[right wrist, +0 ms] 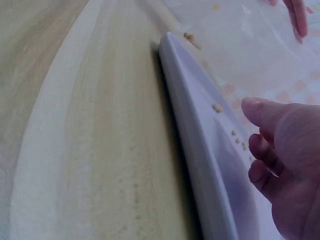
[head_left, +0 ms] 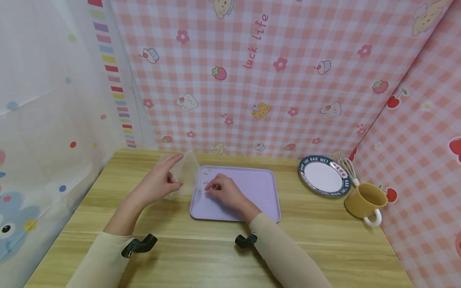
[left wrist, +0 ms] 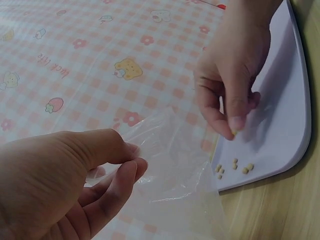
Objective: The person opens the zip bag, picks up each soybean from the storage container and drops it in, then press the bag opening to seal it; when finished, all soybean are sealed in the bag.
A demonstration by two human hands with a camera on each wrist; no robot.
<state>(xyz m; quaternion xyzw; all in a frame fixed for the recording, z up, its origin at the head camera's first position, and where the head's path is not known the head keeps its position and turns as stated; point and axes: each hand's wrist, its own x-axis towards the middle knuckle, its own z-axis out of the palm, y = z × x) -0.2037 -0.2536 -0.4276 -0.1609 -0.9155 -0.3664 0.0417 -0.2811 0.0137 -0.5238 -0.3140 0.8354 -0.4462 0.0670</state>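
My left hand (head_left: 156, 182) pinches the edge of a clear plastic bag (left wrist: 172, 175) between thumb and fingers, holding it up at the tray's left side. Several small yellow beans (left wrist: 245, 170) lie along the left end of the lilac tray (head_left: 248, 186). Above that end is my right hand (head_left: 227, 192), thumb and forefinger together with a yellow speck of bean (left wrist: 235, 132) at their tips in the left wrist view. In the right wrist view a few more pieces (right wrist: 190, 37) show beyond the tray's corner, by the bag.
On the right of the wooden table (head_left: 201, 256) lies a dark-rimmed white plate (head_left: 322, 176). A whisk (head_left: 349, 168) and a yellow mug (head_left: 365, 200) with a white handle are beside it. Checked cloth (head_left: 252, 88) hangs behind the table.
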